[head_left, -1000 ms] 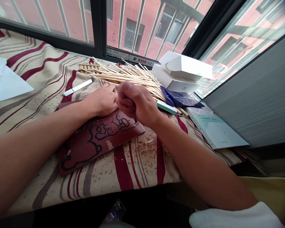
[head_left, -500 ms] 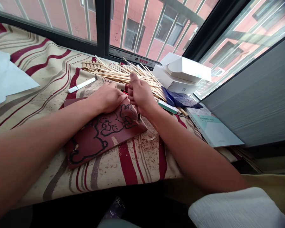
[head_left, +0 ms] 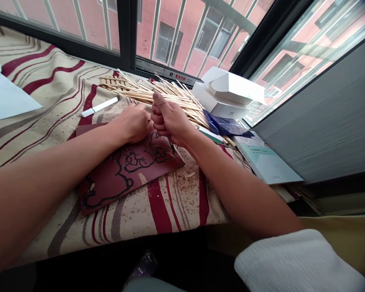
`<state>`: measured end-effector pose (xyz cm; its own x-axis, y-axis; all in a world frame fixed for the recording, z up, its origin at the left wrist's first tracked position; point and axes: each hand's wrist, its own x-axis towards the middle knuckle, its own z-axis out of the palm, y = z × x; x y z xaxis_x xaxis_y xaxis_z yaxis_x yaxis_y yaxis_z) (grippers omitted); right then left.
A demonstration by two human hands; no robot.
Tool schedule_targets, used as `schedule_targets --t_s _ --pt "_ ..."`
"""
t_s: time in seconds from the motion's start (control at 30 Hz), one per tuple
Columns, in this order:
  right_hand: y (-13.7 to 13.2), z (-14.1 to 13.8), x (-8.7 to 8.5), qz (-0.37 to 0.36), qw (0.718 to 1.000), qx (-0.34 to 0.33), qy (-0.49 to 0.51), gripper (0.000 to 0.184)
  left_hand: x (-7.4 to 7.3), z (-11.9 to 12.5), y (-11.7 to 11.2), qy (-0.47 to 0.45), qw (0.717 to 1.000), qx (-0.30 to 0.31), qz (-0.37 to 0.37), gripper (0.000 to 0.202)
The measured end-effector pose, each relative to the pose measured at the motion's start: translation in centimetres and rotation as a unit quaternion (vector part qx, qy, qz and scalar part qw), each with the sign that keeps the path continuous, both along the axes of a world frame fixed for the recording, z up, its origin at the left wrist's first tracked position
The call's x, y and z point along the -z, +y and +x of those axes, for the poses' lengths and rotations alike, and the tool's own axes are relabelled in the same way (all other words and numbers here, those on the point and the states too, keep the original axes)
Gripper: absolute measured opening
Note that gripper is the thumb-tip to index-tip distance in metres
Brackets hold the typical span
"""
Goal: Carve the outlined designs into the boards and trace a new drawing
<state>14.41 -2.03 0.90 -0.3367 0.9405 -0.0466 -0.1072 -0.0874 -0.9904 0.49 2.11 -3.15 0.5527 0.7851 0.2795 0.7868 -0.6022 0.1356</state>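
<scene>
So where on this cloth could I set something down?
The striped cloth between the white paper and the white marker has bare room. So does the strip before the reddish board, apart from crumbs. Beyond your right hand it's crowded: sticks, white box, blue wrapping.

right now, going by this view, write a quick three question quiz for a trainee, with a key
1. True or false: the right hand is closed around a tool whose dark end points down at the red-brown board.
2. Which lies on the striped cloth, left of the wooden sticks? A) book B) white marker C) blue wrapper
3. Fill in: the outlines on the board are ____ in colour.

Key: 1 true; 2 B; 3 black
</scene>
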Motion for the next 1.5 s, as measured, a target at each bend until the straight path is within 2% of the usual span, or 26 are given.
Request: schedule_targets --t_s 0.07,0.17,0.27,0.33,0.43,0.5,0.63,0.73,0.83,0.93,1.03,1.1,1.17,1.33,1.5 --pt "0.5 0.4 0.3 -0.011 0.998 0.062 0.016 0.055 -0.5 0.2 -0.4 0.046 0.999 -0.026 0.000 0.053" --pt "1.0 1.4 0.9 -0.039 0.988 0.134 0.059 0.052 -0.9 0.5 -0.8 0.063 0.997 -0.037 0.012 0.058" --pt "0.7 2.4 0.5 -0.081 0.982 0.135 0.101 0.048 -0.8 0.4 -0.7 0.068 0.997 -0.038 0.024 0.060" --pt "0.3 3.2 -0.4 -0.059 0.985 0.114 0.116 0.047 -0.8 0.3 -0.5 0.077 0.996 -0.034 0.022 0.061" --pt "-0.2 5.0 -2.4 0.076 0.982 0.130 0.111 0.049 -0.8 0.1 -0.3 0.093 0.995 -0.028 0.021 0.061" --pt "-0.2 6.4 -3.8 0.186 0.966 0.159 0.086 0.053 -0.8 -0.1 -0.2 0.104 0.994 -0.023 0.018 0.060" --pt "-0.7 9.3 -6.0 0.365 0.903 0.225 -0.022 0.056 -0.6 -0.6 0.0 0.099 0.995 -0.002 0.007 0.059" --pt "-1.9 11.2 -6.4 0.433 0.854 0.235 -0.169 0.050 -0.4 -0.9 0.2 0.083 0.997 0.009 -0.001 0.057" --pt "-3.4 13.2 -5.0 0.439 0.828 0.190 -0.294 0.034 -0.3 -0.9 0.2 0.079 0.997 0.010 -0.004 0.058" --pt "-4.9 15.0 -2.0 0.434 0.808 0.151 -0.368 0.019 -0.3 -0.8 0.1 0.078 0.997 0.021 -0.006 0.058" --pt "-6.8 16.0 1.0 0.431 0.781 0.145 -0.429 0.022 -0.3 -0.8 0.0 0.078 0.996 0.030 -0.006 0.058" --pt "-8.3 16.4 2.1 0.417 0.742 0.058 -0.521 0.031 -0.4 -0.8 -0.1 0.079 0.996 0.040 -0.001 0.060" --pt "-9.8 17.0 2.6 0.396 0.726 0.006 -0.562 0.041 -0.4 -0.7 -0.1 0.082 0.996 0.046 0.002 0.061" --pt "-11.7 18.7 2.7 0.306 0.744 0.072 -0.590 0.044 -0.8 -0.6 -0.3 0.098 0.994 0.038 -0.010 0.061" --pt "-12.0 18.9 2.9 0.223 0.749 0.085 -0.618 0.045 -1.0 -0.5 -0.4 0.102 0.994 0.036 -0.025 0.060"
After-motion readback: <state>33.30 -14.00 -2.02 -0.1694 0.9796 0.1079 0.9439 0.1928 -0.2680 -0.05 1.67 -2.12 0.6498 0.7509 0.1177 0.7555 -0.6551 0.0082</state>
